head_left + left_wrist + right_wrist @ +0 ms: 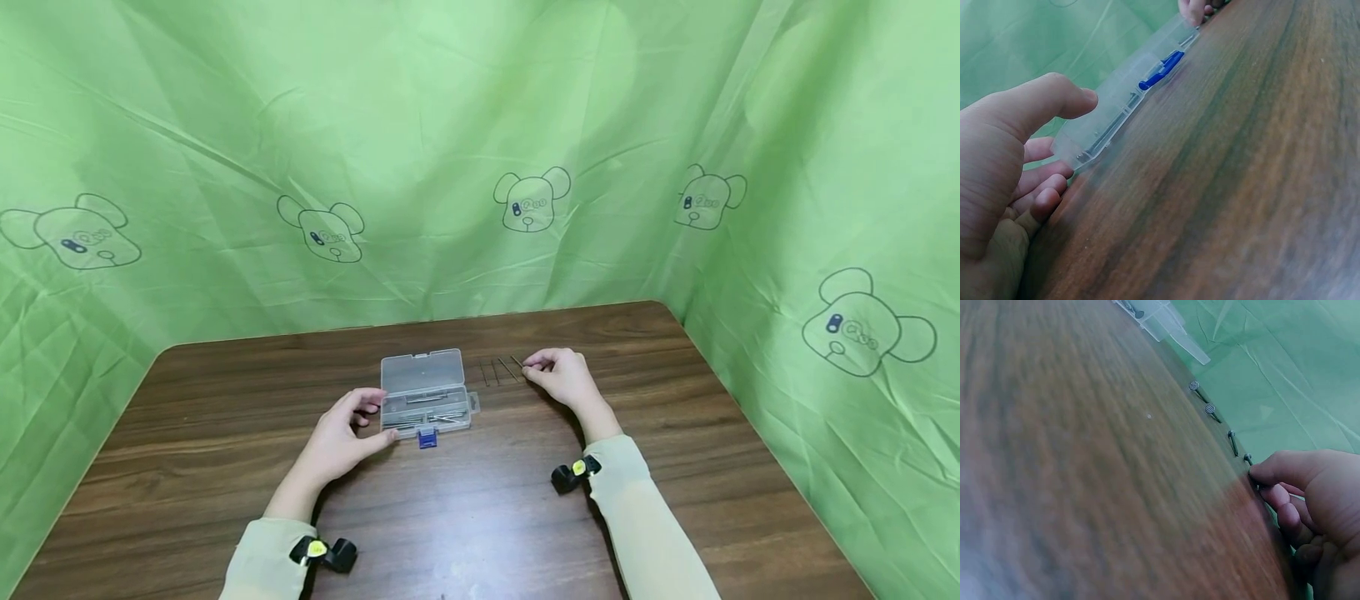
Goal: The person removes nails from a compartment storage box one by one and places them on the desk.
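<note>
A clear plastic box (426, 423) lies with its lid (423, 372) raised back and a blue latch (427, 438) at the front. Several metal nails lie in its compartments. My left hand (341, 437) holds the box's left end, thumb at the front corner and index finger further back. To the right of the box, nails lie in a row on the table, among them one nail (1233, 443) beside my right hand (564, 379). That hand pinches the outermost nail (1247, 459) between thumb and index finger, low at the tabletop; its flat head shows past the fingertips.
The brown wooden table (480, 517) has its far edge close behind the box and nails. A green curtain (420, 150) with printed bear heads hangs around the back and sides. A clear hanging tab (474, 402) sticks out of the box's right end.
</note>
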Action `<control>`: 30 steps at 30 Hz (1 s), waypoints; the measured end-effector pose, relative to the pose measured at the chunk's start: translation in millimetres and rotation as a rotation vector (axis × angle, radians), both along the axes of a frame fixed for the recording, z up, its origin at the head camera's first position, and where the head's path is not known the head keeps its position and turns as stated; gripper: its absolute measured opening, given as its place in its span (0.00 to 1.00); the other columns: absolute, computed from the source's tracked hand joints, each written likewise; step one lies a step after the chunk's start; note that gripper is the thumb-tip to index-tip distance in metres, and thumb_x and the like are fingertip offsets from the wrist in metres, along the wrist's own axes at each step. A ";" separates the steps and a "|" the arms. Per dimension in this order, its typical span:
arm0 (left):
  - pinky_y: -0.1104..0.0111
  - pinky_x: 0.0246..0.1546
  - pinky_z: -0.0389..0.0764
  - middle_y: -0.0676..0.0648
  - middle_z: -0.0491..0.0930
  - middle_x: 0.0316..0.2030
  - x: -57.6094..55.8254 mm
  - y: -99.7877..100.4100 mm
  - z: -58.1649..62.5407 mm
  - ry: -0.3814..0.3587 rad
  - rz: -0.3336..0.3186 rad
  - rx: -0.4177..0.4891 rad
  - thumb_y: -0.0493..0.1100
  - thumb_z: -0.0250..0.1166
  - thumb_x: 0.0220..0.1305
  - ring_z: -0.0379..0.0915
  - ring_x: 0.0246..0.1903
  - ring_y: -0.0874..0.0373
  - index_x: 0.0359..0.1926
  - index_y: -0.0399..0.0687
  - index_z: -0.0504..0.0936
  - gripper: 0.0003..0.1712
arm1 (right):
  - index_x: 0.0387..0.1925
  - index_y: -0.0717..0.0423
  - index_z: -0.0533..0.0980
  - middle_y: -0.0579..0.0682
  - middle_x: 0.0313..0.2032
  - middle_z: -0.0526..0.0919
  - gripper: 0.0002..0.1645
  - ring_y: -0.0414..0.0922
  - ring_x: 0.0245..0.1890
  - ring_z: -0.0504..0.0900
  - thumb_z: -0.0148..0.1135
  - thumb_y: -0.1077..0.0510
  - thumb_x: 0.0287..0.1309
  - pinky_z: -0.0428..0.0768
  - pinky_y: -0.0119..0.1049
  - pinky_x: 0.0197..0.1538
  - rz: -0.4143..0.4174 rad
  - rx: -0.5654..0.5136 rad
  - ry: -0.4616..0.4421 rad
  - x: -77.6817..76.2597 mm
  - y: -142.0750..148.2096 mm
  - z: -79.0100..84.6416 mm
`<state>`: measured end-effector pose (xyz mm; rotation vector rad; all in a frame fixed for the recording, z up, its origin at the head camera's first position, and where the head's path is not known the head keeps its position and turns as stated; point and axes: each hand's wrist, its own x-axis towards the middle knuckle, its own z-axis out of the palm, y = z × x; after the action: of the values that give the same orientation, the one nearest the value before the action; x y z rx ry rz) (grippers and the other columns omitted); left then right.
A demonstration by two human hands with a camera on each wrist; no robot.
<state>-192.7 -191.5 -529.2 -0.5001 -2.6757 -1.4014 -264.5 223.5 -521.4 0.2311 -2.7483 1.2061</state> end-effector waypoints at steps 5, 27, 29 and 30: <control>0.66 0.49 0.81 0.47 0.86 0.52 -0.1 -1.1 -1.0 0.012 0.005 -0.007 0.45 0.87 0.57 0.81 0.51 0.53 0.65 0.46 0.82 0.37 | 0.38 0.51 0.92 0.41 0.29 0.90 0.04 0.36 0.27 0.82 0.79 0.56 0.62 0.80 0.34 0.36 -0.002 0.002 0.015 -1.7 -0.5 -1.3; 0.67 0.49 0.81 0.48 0.86 0.51 -2.9 -1.6 -3.5 0.020 0.001 -0.023 0.45 0.87 0.56 0.80 0.51 0.54 0.65 0.47 0.82 0.37 | 0.36 0.50 0.92 0.40 0.29 0.90 0.05 0.37 0.27 0.85 0.81 0.54 0.61 0.82 0.33 0.35 -0.009 0.000 0.025 1.0 1.6 -1.0; 0.66 0.49 0.81 0.47 0.86 0.51 -2.5 -1.4 -3.5 0.027 0.002 -0.020 0.46 0.87 0.56 0.81 0.50 0.53 0.65 0.46 0.82 0.37 | 0.36 0.50 0.92 0.40 0.29 0.90 0.05 0.37 0.28 0.85 0.81 0.54 0.61 0.82 0.33 0.35 -0.009 -0.005 0.022 0.9 1.6 -0.8; 0.66 0.49 0.81 0.47 0.86 0.51 -2.3 -1.3 -3.4 0.029 0.002 -0.020 0.46 0.87 0.57 0.81 0.50 0.53 0.65 0.46 0.82 0.37 | 0.36 0.50 0.92 0.41 0.29 0.90 0.05 0.37 0.28 0.85 0.81 0.54 0.61 0.82 0.33 0.36 -0.008 -0.008 0.021 1.0 1.6 -0.6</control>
<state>-195.0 -192.7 -532.6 -0.5152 -2.6694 -1.3582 -263.5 225.1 -521.9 0.2297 -2.7233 1.2059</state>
